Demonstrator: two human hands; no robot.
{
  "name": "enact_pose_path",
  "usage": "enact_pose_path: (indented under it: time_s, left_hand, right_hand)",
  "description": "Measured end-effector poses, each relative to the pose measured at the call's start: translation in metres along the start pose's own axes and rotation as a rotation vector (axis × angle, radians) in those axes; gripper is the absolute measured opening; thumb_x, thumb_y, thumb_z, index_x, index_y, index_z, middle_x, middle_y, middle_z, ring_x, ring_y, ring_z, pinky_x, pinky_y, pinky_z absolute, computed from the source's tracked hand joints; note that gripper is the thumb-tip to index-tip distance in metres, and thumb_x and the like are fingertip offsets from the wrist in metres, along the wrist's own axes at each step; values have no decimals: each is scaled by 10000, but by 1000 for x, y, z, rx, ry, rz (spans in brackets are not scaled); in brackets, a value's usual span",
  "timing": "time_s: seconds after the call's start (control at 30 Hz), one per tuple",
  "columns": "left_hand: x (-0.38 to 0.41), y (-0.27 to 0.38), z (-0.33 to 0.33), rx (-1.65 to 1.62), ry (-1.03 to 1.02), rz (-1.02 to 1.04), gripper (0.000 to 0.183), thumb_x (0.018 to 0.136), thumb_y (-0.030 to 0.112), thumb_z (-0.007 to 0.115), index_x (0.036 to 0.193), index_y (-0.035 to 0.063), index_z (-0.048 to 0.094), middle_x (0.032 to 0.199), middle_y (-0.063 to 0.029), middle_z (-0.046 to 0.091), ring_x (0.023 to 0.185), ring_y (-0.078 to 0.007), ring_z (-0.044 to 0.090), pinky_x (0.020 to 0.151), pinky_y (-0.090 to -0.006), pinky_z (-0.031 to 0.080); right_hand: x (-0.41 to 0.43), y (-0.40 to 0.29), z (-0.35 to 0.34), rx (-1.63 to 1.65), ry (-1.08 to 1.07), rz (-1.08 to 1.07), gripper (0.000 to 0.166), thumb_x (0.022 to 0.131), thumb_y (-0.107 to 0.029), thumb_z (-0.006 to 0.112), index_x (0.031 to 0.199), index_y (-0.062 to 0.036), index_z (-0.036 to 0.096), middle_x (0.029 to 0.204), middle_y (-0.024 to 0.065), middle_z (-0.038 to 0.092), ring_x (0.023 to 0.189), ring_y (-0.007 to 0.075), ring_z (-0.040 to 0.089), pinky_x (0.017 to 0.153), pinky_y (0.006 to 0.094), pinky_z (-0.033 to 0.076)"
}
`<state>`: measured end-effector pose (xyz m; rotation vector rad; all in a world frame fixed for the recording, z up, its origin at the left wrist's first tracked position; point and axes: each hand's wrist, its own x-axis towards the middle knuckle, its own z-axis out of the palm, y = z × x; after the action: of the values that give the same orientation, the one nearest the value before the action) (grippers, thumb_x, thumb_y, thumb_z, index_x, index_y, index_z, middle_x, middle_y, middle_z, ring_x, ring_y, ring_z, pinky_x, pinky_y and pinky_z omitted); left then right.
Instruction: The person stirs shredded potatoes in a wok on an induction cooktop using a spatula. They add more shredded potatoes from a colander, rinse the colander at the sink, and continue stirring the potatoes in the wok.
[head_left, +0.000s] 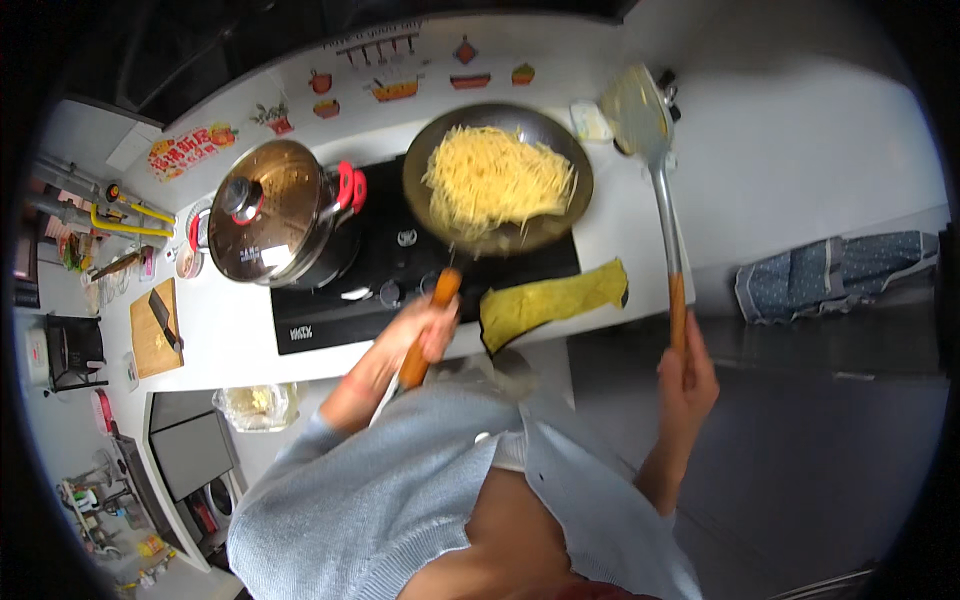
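My left hand grips the wooden handle of a dark wok over the black cooktop. A heap of pale yellow shreds, probably potato, fills the middle of the wok. Off to the right, my right hand is closed round the wooden end of a metal wok spatula. The spatula's broad blade is raised beyond the wok's right side and looks smeared. Between my hands, a yellow-green cloth with a dark edge lies along the front of the cooktop and counter.
A lidded pot with red handles stands left of the wok. Further left, a knife rests on a wooden cutting board. Below the counter's front edge is a plastic bag. A blue dotted cloth is at the right.
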<state>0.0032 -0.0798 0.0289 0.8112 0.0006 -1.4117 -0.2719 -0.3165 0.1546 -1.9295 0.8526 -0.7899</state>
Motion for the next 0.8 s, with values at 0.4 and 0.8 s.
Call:
enact_pose_path:
  time_s: [0.4, 0.8]
  left_hand:
    - [1, 5, 5, 167, 67, 43, 174, 915, 174, 660, 954, 126, 497, 572, 47, 432, 428, -67, 424, 370, -209, 347]
    - [11, 14, -19, 166, 5, 31, 201, 920, 194, 666, 881, 102, 492, 588, 37, 446, 394, -55, 385, 351, -227, 299]
  right_hand:
    - [8, 10, 15, 108, 5, 47, 482, 938, -58, 587, 1416, -43, 524, 893, 58, 644, 661, 35, 527, 569, 181, 426]
    - [16, 29, 18, 221, 56, 91, 480, 955, -58, 566, 1429, -15, 497, 772, -21, 554, 599, 4, 441, 506, 162, 345]
